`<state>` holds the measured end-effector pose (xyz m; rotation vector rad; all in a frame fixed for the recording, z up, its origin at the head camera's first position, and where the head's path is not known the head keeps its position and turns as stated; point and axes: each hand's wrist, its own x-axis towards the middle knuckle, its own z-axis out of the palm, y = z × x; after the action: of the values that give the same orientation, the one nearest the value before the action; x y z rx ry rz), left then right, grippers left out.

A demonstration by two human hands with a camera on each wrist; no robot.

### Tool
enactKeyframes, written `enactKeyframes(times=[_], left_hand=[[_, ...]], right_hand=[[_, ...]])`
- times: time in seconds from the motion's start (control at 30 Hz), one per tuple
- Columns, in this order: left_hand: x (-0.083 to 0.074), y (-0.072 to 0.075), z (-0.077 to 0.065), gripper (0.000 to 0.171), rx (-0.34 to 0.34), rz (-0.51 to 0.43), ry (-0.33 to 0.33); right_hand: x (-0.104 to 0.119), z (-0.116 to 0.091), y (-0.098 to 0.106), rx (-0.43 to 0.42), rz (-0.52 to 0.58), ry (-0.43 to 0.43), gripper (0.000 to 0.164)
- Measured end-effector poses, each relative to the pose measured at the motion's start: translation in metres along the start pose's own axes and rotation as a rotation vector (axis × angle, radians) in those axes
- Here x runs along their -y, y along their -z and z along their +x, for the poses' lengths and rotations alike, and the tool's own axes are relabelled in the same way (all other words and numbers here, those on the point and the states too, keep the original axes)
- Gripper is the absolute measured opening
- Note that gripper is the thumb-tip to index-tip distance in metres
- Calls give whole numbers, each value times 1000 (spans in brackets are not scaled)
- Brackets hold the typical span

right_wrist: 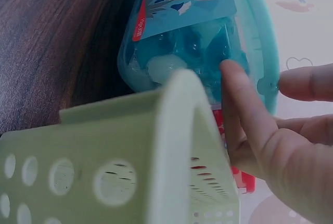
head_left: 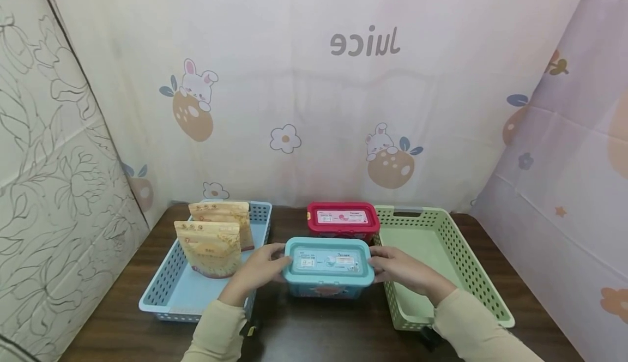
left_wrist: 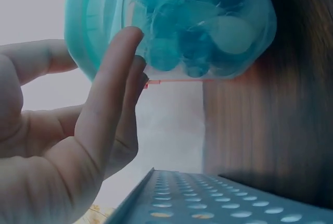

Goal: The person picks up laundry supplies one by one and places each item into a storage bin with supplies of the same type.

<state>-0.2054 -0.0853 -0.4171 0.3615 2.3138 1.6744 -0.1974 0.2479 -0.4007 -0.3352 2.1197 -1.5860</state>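
Observation:
A teal lidded tub of laundry pods (head_left: pixel 328 266) is between my two hands, at the middle of the table. My left hand (head_left: pixel 261 270) grips its left end, thumb near the lid and fingers against the side. At the other end, my right hand (head_left: pixel 409 270) holds it the same way. Through the clear wall of the tub (left_wrist: pixel 208 41) in the left wrist view, blue-green and white pods show. The right wrist view has fingertips just under the rim of the tub (right_wrist: pixel 182 41). Behind it stands a red lidded tub (head_left: pixel 343 219).
On the left lies a blue perforated basket (head_left: pixel 171 296) with two yellow stand-up pouches (head_left: pixel 211 247) in it. A green perforated basket (head_left: pixel 417 236) is on the right, its near-left wall close to my right hand. A patterned curtain (head_left: pixel 294 89) hangs behind the dark wooden table (head_left: pixel 314 335).

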Motion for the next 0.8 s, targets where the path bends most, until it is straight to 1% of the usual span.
enactKeyframes(times=[0.13, 0.23, 0.37, 0.47, 0.57, 0.63, 0.8], left_hand=[[1, 3, 0, 55, -10, -125, -13], [-1, 3, 0, 56, -53, -187, -15], [-2, 2, 1, 56, -106, -209, -27], [-2, 1, 0, 56, -144, -237, -30], [-4, 0, -1, 53, -182, -288, -34], [-6, 0, -2, 50, -195, -315, -46], [-13, -1, -6, 48, -203, -334, -75]], right_hand=[[0, -2, 5, -30, 40, 18, 61], [2, -4, 6, -75, 61, 47, 62], [3, -7, 5, -138, 83, 75, 63], [5, -10, 3, -183, 116, 71, 65], [8, -14, 2, -221, 163, 62, 66], [10, -16, 1, -237, 191, 66, 66], [15, -20, -1, -276, 255, 66, 64]])
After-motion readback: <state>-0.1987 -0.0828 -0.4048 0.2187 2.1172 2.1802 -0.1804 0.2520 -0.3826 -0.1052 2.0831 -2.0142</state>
